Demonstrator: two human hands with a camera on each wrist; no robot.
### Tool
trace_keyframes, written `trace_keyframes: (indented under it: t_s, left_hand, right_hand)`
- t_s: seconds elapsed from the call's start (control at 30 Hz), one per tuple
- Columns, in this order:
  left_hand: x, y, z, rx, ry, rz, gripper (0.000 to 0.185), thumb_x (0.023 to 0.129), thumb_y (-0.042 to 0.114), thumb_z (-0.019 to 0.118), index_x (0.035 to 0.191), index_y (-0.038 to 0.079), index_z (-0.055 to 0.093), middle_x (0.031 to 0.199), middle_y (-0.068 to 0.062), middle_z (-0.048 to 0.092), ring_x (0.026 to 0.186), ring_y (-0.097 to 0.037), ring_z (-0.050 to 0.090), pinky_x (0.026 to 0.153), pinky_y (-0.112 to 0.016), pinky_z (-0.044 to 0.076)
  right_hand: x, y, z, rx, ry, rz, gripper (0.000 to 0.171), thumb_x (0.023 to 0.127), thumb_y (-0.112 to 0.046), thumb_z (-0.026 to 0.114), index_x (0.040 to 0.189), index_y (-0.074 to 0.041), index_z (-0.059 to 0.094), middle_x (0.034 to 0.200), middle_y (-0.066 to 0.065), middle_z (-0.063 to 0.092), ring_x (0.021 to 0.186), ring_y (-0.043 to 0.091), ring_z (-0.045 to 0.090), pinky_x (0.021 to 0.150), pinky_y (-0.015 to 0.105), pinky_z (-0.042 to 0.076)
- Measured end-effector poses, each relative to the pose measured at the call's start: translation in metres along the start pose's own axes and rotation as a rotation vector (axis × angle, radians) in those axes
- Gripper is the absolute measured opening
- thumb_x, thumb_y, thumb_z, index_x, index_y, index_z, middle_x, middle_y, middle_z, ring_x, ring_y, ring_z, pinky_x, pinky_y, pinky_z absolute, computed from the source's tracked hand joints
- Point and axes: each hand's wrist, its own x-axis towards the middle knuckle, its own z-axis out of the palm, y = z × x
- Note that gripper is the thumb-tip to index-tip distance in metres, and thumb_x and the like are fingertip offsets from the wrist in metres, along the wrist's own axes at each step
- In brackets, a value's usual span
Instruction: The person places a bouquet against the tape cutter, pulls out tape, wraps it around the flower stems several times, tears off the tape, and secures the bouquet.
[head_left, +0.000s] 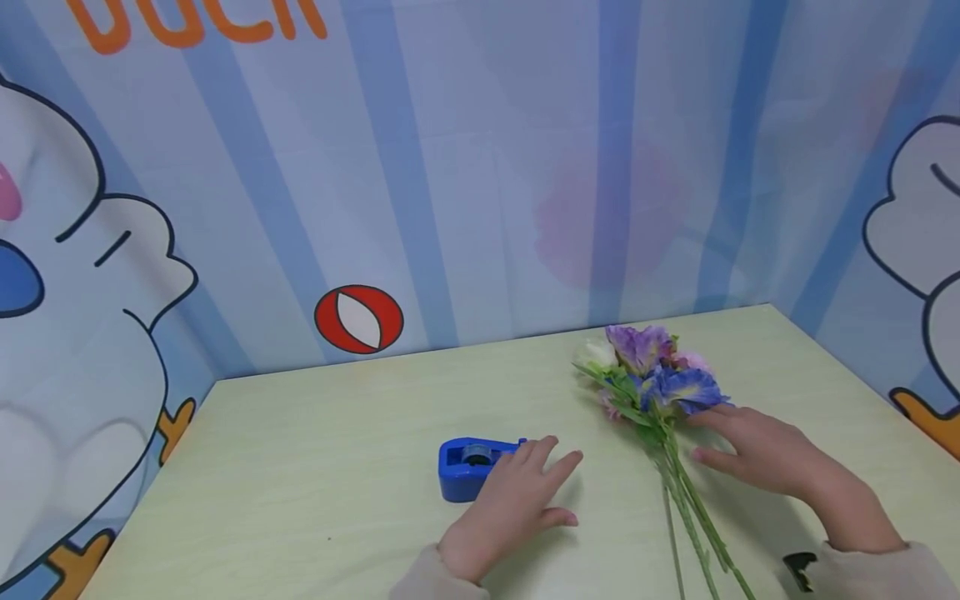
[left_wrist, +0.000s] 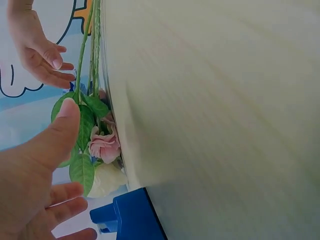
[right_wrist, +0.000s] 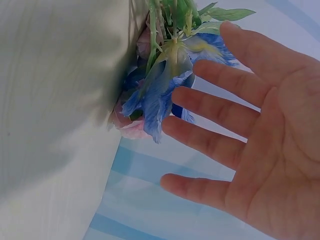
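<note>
one flower bunch (head_left: 662, 408) between left hand (head_left: 517, 502) and right hand (head_left: 772, 454); hands spread wide, bunch nearer right.

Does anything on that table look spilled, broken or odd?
Nothing looks spilled or broken: the bouquet lies flat, the blue tape dispenser sits upright. Only a tiny dark speck on the tabletop stands out.

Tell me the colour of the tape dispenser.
The tape dispenser is solid blue; the head view shows it best.

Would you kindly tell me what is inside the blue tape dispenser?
A tape roll sits inside the blue dispenser; the roll's lower part is hidden by the dispenser's wall.
</note>
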Motion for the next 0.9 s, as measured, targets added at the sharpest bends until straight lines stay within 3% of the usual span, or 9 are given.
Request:
trace_keyframes:
  t_s: [0.4, 0.7, 0.9]
  left_hand:
    - [0.006, 0.007, -0.001, -0.036, 0.003, -0.017, 0.061, 0.084, 0.051, 0.060, 0.135, 0.020, 0.047, 0.132, -0.010, 0.048, 0.118, -0.026, 0.048, 0.091, -0.046, 0.044]
    - [0.012, 0.012, 0.001, -0.049, -0.017, 0.042, 0.062, 0.084, 0.050, 0.060, 0.136, 0.019, 0.046, 0.130, -0.009, 0.049, 0.116, -0.022, 0.049, 0.090, -0.040, 0.046]
    - [0.013, 0.015, 0.005, -0.067, -0.029, 0.077, 0.062, 0.084, 0.050, 0.059, 0.135, 0.018, 0.047, 0.129, -0.009, 0.050, 0.114, -0.021, 0.051, 0.086, -0.036, 0.048]
  right_hand:
    - [0.000, 0.000, 0.000, 0.098, -0.029, 0.127, 0.045, 0.089, -0.031, 0.061, 0.117, 0.004, 0.059, 0.107, 0.020, 0.063, 0.096, 0.038, 0.059, 0.070, 0.049, 0.050]
    - [0.002, 0.004, 0.005, 0.157, -0.046, 0.151, 0.044, 0.091, -0.030, 0.060, 0.114, 0.007, 0.060, 0.100, 0.017, 0.064, 0.088, 0.033, 0.061, 0.068, 0.046, 0.051]
    - [0.002, 0.008, 0.008, 0.295, -0.060, 0.160, 0.043, 0.094, -0.028, 0.056, 0.115, 0.009, 0.058, 0.099, 0.015, 0.064, 0.085, 0.029, 0.061, 0.066, 0.040, 0.051]
